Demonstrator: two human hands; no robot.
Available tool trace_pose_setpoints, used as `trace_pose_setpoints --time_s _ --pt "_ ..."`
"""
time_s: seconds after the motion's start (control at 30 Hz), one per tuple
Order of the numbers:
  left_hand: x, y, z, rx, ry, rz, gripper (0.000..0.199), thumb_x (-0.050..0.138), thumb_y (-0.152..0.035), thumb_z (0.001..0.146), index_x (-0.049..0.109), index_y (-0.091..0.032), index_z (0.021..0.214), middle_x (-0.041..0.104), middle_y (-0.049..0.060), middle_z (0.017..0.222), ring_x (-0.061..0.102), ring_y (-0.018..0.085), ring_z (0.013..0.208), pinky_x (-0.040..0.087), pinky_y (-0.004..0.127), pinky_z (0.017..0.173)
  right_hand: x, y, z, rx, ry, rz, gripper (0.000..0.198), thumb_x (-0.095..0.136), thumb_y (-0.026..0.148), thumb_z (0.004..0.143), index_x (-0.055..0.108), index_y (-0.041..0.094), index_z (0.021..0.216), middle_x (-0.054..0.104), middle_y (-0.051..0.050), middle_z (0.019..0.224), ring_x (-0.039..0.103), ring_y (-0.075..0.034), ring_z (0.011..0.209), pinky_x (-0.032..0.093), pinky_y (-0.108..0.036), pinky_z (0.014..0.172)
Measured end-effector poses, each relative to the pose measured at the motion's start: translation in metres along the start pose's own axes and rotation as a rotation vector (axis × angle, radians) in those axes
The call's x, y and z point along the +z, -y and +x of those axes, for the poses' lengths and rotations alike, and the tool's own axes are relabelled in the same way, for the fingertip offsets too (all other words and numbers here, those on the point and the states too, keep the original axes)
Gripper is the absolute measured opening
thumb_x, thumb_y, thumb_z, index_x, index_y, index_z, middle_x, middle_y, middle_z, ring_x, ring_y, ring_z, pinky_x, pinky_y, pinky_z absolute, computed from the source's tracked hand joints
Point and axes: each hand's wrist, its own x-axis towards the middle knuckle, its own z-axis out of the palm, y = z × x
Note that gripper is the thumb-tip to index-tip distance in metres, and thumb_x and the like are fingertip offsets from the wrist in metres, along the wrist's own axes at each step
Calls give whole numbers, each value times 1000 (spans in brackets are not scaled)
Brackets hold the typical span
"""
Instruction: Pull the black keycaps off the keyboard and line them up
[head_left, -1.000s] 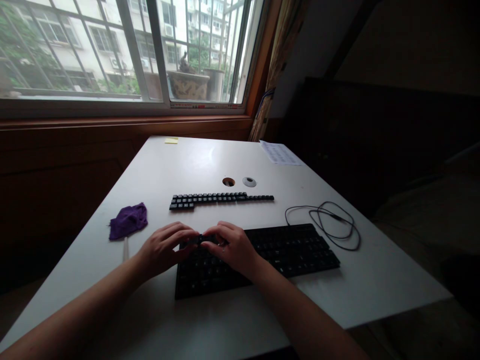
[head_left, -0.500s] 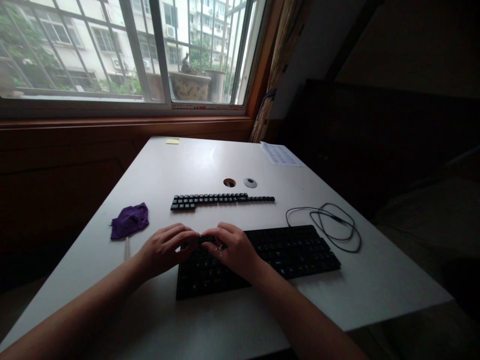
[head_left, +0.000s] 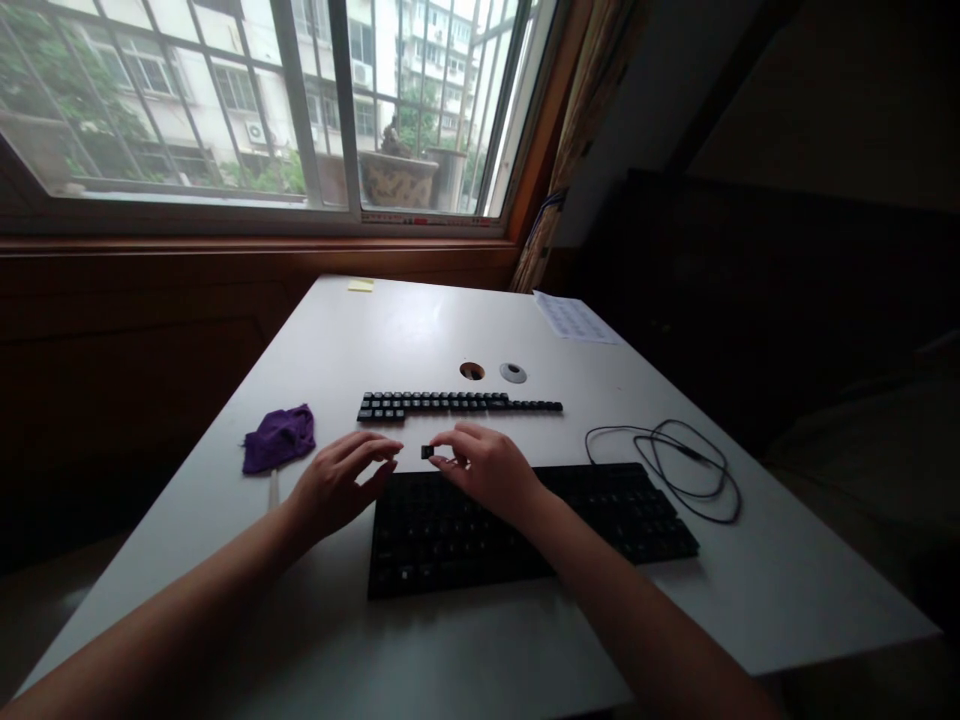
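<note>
Between the thumb and fingertips of my right hand (head_left: 489, 468) is a small black keycap (head_left: 427, 452), raised just past the back edge of the keyboard. My left hand (head_left: 341, 482) is over the keyboard's back left corner, its thumb and fingers apart with nothing between them. The black keyboard (head_left: 465, 540) lies flat on the table, partly hidden under my right hand and forearm. Behind it, loose keycaps (head_left: 450, 402) stand in neat rows, with a shorter row at the front left.
A purple cloth (head_left: 279, 438) with a pale handle lies at the left. The keyboard's cable (head_left: 675, 440) is coiled at the right. Farther back on the white table (head_left: 390, 340) are a round hole (head_left: 472, 371), a grey cap (head_left: 513, 373), a printed sheet (head_left: 574, 318) and yellow notes (head_left: 361, 286).
My right hand has lifted a keycap up from the keyboard's back left part. My left hand has drawn apart from it, its fingers opening. The view has shifted slightly.
</note>
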Motion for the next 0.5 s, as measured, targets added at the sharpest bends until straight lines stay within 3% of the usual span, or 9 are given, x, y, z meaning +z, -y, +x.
trace_pose_setpoints --time_s 0.13,0.27,0.4,0.5 --pt "-7 5 4 -225 -158 -53 18 54 -15 93 62 -20 108 67 6 98 66 16 84 56 30 77 -2 -17 19 59 80 -44 14 68 28 86 70 23 99 68 -1 91 61 -13 73 43 -24 70" --pt "-12 19 6 -500 -271 -152 18 53 -26 93 59 -18 108 65 8 108 67 21 98 57 37 85 9 -28 35 128 157 -78 14 67 30 86 71 24 98 71 -2 96 64 -15 79 45 -25 72" --pt "-10 35 5 -714 -256 -248 29 58 -34 88 54 -16 111 63 11 112 65 27 109 55 47 91 22 -31 44 182 191 -120 15 65 31 88 71 26 101 72 -2 101 67 -17 87 46 -26 74" --pt "-7 40 4 -794 -221 -295 35 61 -37 84 54 -16 110 62 13 114 65 30 110 55 50 90 29 -31 44 223 195 -148 18 63 34 89 70 26 104 72 -4 105 67 -19 92 47 -28 75"
